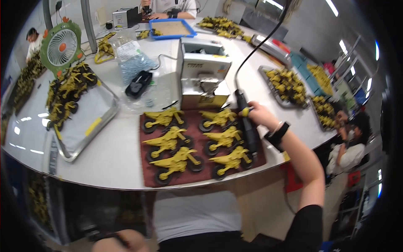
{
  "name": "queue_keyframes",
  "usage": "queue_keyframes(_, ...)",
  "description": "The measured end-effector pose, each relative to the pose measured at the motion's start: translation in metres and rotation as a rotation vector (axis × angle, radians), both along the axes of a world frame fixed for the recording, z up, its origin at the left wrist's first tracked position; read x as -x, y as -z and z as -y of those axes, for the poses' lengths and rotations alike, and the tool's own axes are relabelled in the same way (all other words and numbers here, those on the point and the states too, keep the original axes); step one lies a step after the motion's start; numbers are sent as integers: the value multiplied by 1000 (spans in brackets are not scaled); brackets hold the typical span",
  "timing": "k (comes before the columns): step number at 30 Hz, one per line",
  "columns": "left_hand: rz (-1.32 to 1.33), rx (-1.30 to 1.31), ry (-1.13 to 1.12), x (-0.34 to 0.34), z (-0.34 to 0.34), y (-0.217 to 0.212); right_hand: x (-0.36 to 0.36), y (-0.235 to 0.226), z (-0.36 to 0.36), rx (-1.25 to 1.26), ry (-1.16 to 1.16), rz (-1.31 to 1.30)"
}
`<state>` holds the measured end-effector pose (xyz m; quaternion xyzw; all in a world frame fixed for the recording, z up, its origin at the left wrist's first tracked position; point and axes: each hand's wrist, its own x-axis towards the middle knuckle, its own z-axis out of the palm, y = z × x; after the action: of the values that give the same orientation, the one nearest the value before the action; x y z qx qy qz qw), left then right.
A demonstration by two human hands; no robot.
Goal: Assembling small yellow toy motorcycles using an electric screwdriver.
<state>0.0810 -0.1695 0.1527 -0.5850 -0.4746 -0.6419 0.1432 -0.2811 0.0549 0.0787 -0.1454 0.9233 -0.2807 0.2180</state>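
My right hand (pixel 259 115) grips a black electric screwdriver (pixel 247 126) that hangs from a black cable, held upright over the right column of yellow toy motorcycles (pixel 228 136). Several of these toys lie in two columns on a dark red mat (pixel 145 178) at the table's front edge. My left hand (pixel 126 241) is down below the table edge near my lap, mostly out of view, and whether it holds anything is unclear.
A white screw-feeder box (pixel 201 73) stands behind the mat. A metal tray (pixel 84 126) with more yellow toys lies at the left, beside a green fan (pixel 62 44). More toy trays (pixel 287 86) sit at the right. Other people work at the far side and the right.
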Motion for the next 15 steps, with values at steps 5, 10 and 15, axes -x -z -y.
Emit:
queue_keyframes(5,285,198,-1376,48,-26,97,7,19,-49,829,227,197)
queue_keyframes(10,410,611,-1805,64,-29,113,-8,-27,-43,1224,5,-80)
queue_keyframes(15,476,738,-1768,66,-19,125,-34,-43,-22,1361,-4,-94)
